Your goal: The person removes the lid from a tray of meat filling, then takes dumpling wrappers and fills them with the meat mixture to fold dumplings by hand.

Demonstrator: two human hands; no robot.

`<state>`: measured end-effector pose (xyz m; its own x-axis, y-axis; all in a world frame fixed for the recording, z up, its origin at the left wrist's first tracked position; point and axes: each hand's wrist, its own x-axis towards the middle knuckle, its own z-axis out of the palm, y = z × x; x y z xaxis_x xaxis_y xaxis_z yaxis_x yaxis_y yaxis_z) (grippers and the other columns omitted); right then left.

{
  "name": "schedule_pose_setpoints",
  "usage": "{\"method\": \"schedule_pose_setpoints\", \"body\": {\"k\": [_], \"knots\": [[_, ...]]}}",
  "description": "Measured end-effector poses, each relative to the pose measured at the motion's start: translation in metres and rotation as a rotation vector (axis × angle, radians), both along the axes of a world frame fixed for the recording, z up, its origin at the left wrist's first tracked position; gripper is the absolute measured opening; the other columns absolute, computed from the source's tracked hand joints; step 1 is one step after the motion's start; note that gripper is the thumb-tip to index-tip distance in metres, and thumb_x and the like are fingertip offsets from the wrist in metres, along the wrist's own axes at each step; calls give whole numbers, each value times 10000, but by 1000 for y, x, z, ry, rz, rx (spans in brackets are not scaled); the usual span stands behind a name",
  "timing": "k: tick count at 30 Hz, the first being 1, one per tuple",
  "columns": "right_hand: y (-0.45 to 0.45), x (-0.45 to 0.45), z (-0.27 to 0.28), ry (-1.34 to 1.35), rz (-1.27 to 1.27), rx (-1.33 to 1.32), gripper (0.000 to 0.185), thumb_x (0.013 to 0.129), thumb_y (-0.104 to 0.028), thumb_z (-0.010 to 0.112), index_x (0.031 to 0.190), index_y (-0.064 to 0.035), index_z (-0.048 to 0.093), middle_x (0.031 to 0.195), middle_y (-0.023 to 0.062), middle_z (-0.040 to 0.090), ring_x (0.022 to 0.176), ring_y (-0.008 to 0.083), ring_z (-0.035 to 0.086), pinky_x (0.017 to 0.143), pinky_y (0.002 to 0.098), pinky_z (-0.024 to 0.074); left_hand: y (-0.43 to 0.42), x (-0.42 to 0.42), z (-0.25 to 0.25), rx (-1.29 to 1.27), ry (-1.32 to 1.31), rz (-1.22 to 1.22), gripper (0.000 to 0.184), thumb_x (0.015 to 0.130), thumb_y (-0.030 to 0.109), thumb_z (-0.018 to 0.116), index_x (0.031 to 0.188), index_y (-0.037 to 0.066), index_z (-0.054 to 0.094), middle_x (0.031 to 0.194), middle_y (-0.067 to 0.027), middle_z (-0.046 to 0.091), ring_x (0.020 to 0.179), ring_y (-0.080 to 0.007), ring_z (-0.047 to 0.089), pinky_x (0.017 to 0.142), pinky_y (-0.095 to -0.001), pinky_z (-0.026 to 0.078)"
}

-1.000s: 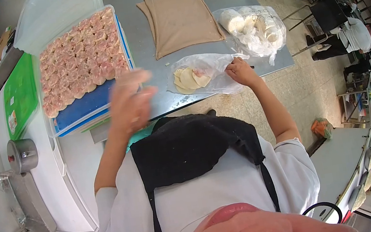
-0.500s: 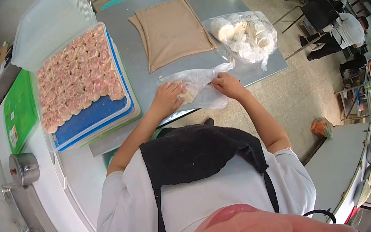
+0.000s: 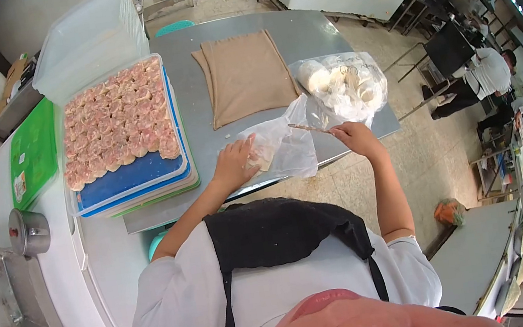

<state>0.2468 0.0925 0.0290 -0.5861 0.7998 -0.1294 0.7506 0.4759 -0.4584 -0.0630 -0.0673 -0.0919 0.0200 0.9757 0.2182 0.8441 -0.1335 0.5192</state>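
Note:
My left hand (image 3: 233, 166) is closed at the near edge of the table, its fingers curled on pale dough rounds (image 3: 263, 156) that lie on a thin clear plastic bag (image 3: 294, 155). The fingers partly cover the dough. Just right of the bag, my right hand (image 3: 359, 138) pinches a thin utensil (image 3: 309, 128) by one end. Its brownish, smeared length points left over the plastic. To the left, rows of meat-filled dough pieces (image 3: 116, 121) fill most of a clear tray with a blue base (image 3: 132, 178).
Folded brown cloth (image 3: 245, 78) lies on the metal table (image 3: 170, 48). A plastic bag of pale rounds (image 3: 347, 83) is at the right. Left are stacked clear containers (image 3: 85, 44), a green board (image 3: 33, 153) and a metal pot (image 3: 30, 232). People (image 3: 490, 72) are far right.
My left hand came from beside the tray to the dough and stays there. My right hand let go of the bag's edge, moved right and now holds up the utensil. The view shifted.

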Motion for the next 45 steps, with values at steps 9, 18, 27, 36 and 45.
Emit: {"method": "schedule_pose_setpoints", "body": {"k": [9, 18, 27, 36, 45], "knots": [[2, -17, 17, 368, 73, -124, 262, 921, -155, 617, 1101, 28, 668, 900, 77, 666, 789, 160, 590, 720, 301, 473, -1, -2, 45, 272, 121, 68, 438, 772, 267, 720, 1166, 103, 625, 1346, -176, 497, 1187, -370, 495, 951, -460, 414], [-1, -82, 14, 678, 197, -441, 309, 956, -110, 588, 1250, -12, 596, 810, -29, 574, 645, 40, 476, 556, 184, 373, -75, -68, 203, 568, 124, 165, 330, 802, 213, 694, 1116, 115, 675, 1295, -181, 552, 1176, -375, 523, 1004, -486, 404], [-33, -207, 54, 556, 539, -133, 330, 946, -157, 611, 1259, -53, 611, 793, 51, 571, 661, 126, 521, 623, 277, 447, -169, -277, 158, 562, 461, 1020, 469, 823, 248, 694, 1274, 158, 598, 1374, -214, 493, 1275, -387, 446, 1063, -475, 350], [-52, -244, 107, 357, 754, 273, 272, 920, -195, 623, 1171, -100, 671, 852, 126, 582, 724, 308, 591, 659, 389, 467, -170, -289, 134, 604, 384, 1038, 468, 896, 352, 612, 1299, 118, 566, 1339, -236, 523, 1239, -401, 478, 1045, -461, 379], [-97, -239, 159, 107, 842, 763, 274, 832, -169, 660, 1101, -137, 701, 766, 65, 547, 723, 252, 609, 589, 360, 488, -168, -287, 133, 561, 321, 1018, 457, 902, 331, 606, 1294, 100, 568, 1330, -238, 534, 1240, -397, 481, 1047, -448, 382]]}}
